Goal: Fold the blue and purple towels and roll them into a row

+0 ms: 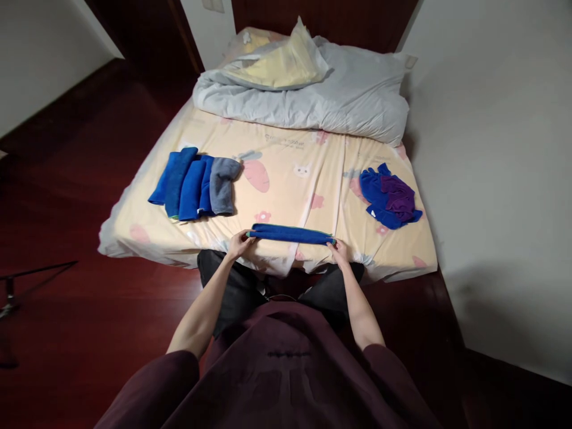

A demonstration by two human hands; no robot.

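A blue towel with green edging, folded into a long narrow strip, lies across the near part of the bed in front of me. My left hand pinches its left end, and my right hand pinches its right end. To the left lies a row of overlapping folded cloths, blue ones with a grey cloth at the right end. On the right side sits a crumpled heap of blue cloth with a purple cloth on top.
The bed has a cream sheet printed with carrots and rabbits. A rolled pale quilt and a yellow pillow in a clear bag fill its far end. A white wall stands at right; a thin dark stand is on the floor at left.
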